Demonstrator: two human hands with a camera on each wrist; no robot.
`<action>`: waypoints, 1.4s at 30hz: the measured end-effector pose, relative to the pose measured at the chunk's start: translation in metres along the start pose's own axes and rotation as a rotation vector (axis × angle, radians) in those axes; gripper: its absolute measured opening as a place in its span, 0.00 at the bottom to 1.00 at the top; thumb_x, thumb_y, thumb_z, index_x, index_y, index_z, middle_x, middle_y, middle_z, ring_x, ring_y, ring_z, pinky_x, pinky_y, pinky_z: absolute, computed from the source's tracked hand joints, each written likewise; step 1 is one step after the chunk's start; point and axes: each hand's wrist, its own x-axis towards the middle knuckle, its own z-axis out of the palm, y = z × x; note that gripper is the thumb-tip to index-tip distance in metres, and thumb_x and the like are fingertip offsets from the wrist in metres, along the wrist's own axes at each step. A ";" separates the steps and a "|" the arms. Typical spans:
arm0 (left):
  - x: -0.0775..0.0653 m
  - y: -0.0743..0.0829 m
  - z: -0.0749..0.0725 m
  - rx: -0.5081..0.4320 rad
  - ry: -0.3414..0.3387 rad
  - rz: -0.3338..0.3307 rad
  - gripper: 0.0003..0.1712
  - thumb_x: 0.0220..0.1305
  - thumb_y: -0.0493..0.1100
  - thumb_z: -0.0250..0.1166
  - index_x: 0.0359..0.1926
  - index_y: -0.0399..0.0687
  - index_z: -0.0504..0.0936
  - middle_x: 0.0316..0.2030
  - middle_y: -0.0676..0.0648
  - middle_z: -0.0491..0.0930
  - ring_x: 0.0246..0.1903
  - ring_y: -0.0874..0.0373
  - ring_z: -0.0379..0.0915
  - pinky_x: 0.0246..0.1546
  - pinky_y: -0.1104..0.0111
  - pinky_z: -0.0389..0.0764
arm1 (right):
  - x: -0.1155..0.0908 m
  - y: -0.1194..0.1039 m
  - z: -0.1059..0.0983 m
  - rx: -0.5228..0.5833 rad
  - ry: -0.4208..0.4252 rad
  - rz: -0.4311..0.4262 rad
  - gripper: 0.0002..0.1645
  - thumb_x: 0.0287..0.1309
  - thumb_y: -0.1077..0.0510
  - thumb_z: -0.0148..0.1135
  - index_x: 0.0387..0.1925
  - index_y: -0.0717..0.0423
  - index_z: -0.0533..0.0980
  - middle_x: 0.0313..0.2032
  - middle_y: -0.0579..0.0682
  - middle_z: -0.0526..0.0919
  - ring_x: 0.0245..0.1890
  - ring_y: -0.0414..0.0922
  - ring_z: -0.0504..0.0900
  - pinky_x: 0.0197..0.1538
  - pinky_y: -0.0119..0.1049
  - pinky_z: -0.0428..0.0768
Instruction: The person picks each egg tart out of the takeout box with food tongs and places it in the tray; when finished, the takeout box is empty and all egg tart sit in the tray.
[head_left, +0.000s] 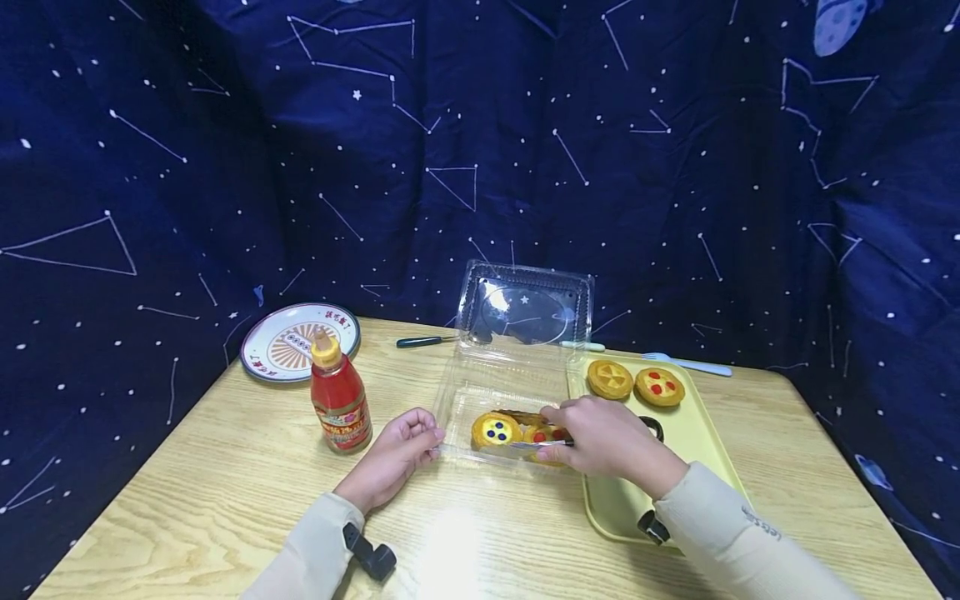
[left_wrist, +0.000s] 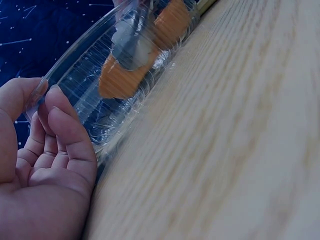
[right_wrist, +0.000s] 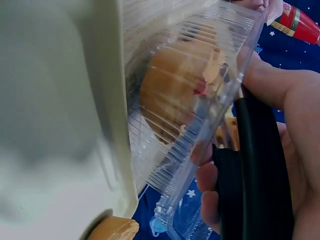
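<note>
A clear plastic clamshell box [head_left: 459,392] lies with its lid raised at the back. My left hand [head_left: 401,454] pinches the box's near left corner between thumb and fingers; the left wrist view shows the rim [left_wrist: 70,52] there. With my right hand [head_left: 603,437] I grip black-handled tongs [right_wrist: 265,170], whose metal end [head_left: 528,445] reaches into the box. Inside it sit a tart with blue dots [head_left: 497,430] and, right of that, a tart with red dots [head_left: 538,434], partly hidden by my right hand. A brown piece lies behind them.
Right of the box is a yellow tray [head_left: 708,450] holding a plain-topped tart [head_left: 610,379] and another red-dotted tart [head_left: 660,387]. A light blue fork [head_left: 697,367] lies behind it. On the left stand a red sauce bottle [head_left: 343,404] and a round plate [head_left: 277,321]; a dark-handled utensil [head_left: 418,342] lies behind.
</note>
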 end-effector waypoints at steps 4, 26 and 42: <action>0.000 0.000 0.001 0.002 0.001 -0.003 0.07 0.67 0.35 0.61 0.40 0.43 0.69 0.32 0.51 0.73 0.34 0.59 0.72 0.38 0.70 0.75 | -0.003 0.002 0.002 0.014 0.075 0.002 0.33 0.56 0.33 0.65 0.56 0.49 0.79 0.35 0.44 0.83 0.31 0.42 0.81 0.28 0.43 0.78; 0.000 -0.002 -0.001 -0.001 0.000 -0.010 0.09 0.67 0.35 0.61 0.42 0.39 0.68 0.33 0.51 0.72 0.34 0.61 0.71 0.41 0.70 0.76 | -0.051 0.002 -0.006 0.130 0.350 0.187 0.33 0.55 0.35 0.67 0.58 0.47 0.79 0.43 0.51 0.86 0.40 0.48 0.85 0.35 0.49 0.81; 0.000 -0.001 0.000 0.001 0.001 -0.009 0.10 0.66 0.37 0.63 0.41 0.40 0.69 0.33 0.51 0.73 0.34 0.60 0.71 0.40 0.69 0.76 | -0.097 0.021 -0.019 0.095 0.499 0.243 0.34 0.53 0.40 0.72 0.59 0.51 0.79 0.42 0.51 0.86 0.36 0.48 0.84 0.34 0.55 0.80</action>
